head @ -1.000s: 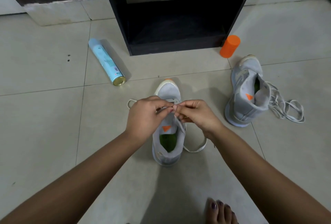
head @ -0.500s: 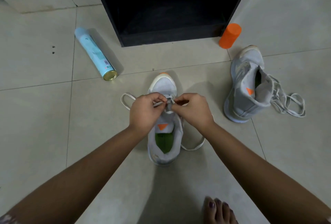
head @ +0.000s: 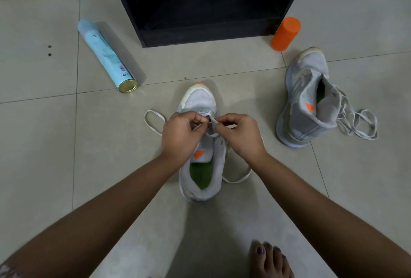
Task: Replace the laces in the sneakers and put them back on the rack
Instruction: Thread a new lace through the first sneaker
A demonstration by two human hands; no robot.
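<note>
A grey sneaker [head: 200, 102] with a green insole and orange tongue mark stands on the floor tiles, toe pointing away from me. My left hand [head: 180, 137] and my right hand [head: 240, 137] meet over its front eyelets, each pinching the white lace [head: 153, 122]. One loop of the lace lies on the floor to the left, another trails out to the right of the shoe. The second grey sneaker [head: 304, 99] lies tipped on its side at the right, with a loose lace [head: 360, 126] piled beside it. The black rack [head: 206, 4] stands open behind the shoes.
A light blue spray can [head: 106, 57] lies on the floor at the left. An orange cylinder [head: 285, 34] lies by the rack's right corner. My bare foot [head: 270, 260] shows at the bottom right.
The view has tilted down and nearer. Both hands have shifted forward along the sneaker from its tongue to the front eyelets, still pinching the lace.
</note>
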